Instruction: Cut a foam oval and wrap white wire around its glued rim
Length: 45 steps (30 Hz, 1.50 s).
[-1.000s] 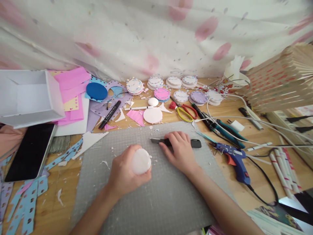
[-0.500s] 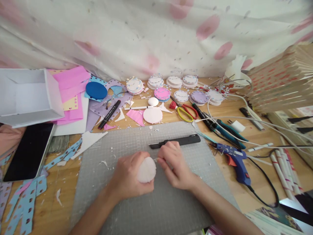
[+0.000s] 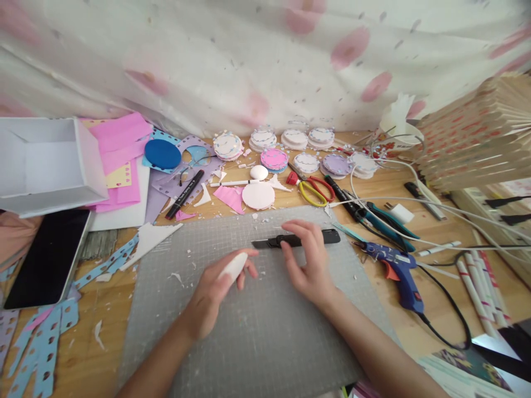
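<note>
My left hand [image 3: 215,290] is closed on a small white disc [image 3: 233,267], pinched between thumb and fingers and tilted so that it shows almost edge-on. To its right, my right hand [image 3: 309,265] has its fingers curved and apart, with nothing held between them. Those fingers are over a black utility knife [image 3: 331,236] and cover part of its handle; whether they touch it I cannot tell. The knife lies on the grey cutting mat [image 3: 257,354] with its blade [image 3: 260,244] out, pointing left. White scraps [image 3: 177,278] dot the mat.
Decorated round discs [image 3: 274,160] stand in rows at the back. Scissors [image 3: 313,190], pliers [image 3: 385,224], white cables and a blue glue gun [image 3: 396,271] lie to the right. On the left are a phone [image 3: 45,257], a white box [image 3: 53,166] and paper strips [image 3: 45,348].
My left hand has turned the disc from face-on to nearly edge-on. The right hand has come away from the disc, its fingers spreading over the knife.
</note>
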### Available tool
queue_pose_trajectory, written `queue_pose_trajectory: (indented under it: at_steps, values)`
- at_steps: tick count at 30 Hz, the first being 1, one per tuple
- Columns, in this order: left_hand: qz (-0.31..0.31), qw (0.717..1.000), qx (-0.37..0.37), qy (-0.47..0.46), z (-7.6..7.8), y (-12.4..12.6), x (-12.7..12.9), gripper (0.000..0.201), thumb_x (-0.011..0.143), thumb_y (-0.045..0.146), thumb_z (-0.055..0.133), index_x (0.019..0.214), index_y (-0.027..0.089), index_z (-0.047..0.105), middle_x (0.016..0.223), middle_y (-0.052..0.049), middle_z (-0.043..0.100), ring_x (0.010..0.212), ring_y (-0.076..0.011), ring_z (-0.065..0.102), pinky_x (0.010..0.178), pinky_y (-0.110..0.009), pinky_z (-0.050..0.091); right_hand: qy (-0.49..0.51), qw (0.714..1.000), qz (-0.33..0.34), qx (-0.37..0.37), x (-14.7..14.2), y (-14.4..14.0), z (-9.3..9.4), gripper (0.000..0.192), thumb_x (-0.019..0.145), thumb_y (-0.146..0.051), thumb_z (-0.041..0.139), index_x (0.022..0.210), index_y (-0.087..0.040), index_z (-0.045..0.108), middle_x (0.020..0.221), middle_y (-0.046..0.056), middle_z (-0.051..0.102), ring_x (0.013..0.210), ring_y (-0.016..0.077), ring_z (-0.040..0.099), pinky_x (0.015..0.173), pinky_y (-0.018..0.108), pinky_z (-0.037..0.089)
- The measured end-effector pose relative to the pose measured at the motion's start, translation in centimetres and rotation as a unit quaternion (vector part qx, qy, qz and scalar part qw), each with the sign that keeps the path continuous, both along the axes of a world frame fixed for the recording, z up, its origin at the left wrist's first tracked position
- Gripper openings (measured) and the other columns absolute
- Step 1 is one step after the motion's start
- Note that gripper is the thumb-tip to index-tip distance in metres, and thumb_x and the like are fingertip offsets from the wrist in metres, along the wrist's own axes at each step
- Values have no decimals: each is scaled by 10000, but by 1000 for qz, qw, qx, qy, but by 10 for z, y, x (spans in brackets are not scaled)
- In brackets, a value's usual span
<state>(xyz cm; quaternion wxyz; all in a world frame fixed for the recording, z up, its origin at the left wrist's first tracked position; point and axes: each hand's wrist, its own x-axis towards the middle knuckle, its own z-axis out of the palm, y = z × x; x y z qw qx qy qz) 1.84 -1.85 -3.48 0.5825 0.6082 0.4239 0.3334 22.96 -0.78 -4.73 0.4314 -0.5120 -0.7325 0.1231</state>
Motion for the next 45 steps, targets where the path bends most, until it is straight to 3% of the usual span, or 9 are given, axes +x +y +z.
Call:
queue_pose_trajectory:
  at_steps: [3, 7, 11, 16, 24, 30, 34, 40, 45]
  values:
    - [61, 997, -53, -9, -3, -1, 1, 410, 952, 424, 348, 1053, 224, 691, 888, -49, 706, 761, -192, 616, 757, -326, 508, -8, 996, 88, -20, -5, -6, 5, 223, 875, -168, 501, 1095, -202, 501, 1026, 98, 595, 954, 250, 539, 815, 422, 406]
    - [73, 997, -17, 4, 0, 0, 3, 285, 928, 381, 474, 983, 258, 725, 893, -25, 728, 743, -170, 636, 642, -263, 515, 0, 984, 170, -53, -11, -12, 6, 115, 864, -293, 522, 908, -191, 494, 839, 52, 594, 777, 211, 515, 735, 390, 366]
    - [92, 995, 11, -22, 5, 2, 5, 163, 873, 258, 582, 938, 279, 730, 911, 1, 727, 817, -153, 658, 690, -225, 532, 55, 974, 194, -102, -13, -13, 5, 126, 914, -255, 458, 802, -197, 457, 733, 23, 533, 694, 173, 457, 664, 332, 364]
    - [67, 996, 38, -54, 3, 3, 3, 198, 840, 175, 632, 934, 311, 740, 876, 24, 712, 810, -116, 642, 708, -177, 512, 128, 953, 236, -138, -10, -12, 6, 143, 917, -240, 470, 784, -187, 478, 708, 15, 493, 662, 152, 441, 617, 285, 369]
    - [31, 990, -39, -132, -3, 2, 0, 167, 837, 217, 660, 914, 334, 751, 743, 45, 674, 659, -71, 583, 582, -131, 457, 232, 906, 274, -225, -8, -14, 8, 169, 896, -257, 532, 748, -178, 509, 702, 2, 513, 658, 131, 473, 627, 254, 382]
    - [86, 989, -82, -85, -5, 0, 9, 104, 835, 264, 667, 892, 300, 747, 848, 29, 734, 775, -105, 653, 682, -163, 504, 211, 895, 281, -275, -10, -12, 5, 206, 889, -307, 521, 749, -158, 548, 660, -9, 473, 604, 119, 433, 565, 234, 353]
    - [123, 986, -81, -76, -2, 3, 9, 91, 786, 286, 711, 872, 259, 702, 840, 31, 701, 742, -98, 626, 656, -168, 492, 260, 853, 278, -357, -9, -10, 5, 271, 915, -369, 501, 819, -146, 620, 711, 12, 532, 642, 126, 459, 586, 233, 376]
    - [-17, 992, -122, -27, 4, 6, 2, 306, 877, 406, 538, 670, 182, 553, 529, 69, 439, 498, -77, 406, 490, -195, 329, 375, 775, 274, -428, -4, -10, 6, 304, 892, -432, 541, 895, -161, 678, 747, 9, 580, 616, 103, 473, 539, 198, 373]
    - [-43, 996, -80, 14, 4, 4, 1, 320, 866, 337, 537, 590, 176, 522, 567, 40, 465, 549, -102, 406, 521, -232, 300, 382, 749, 265, -472, -6, -10, 3, 292, 808, -406, 599, 741, -133, 675, 631, -5, 550, 550, 94, 449, 501, 195, 345]
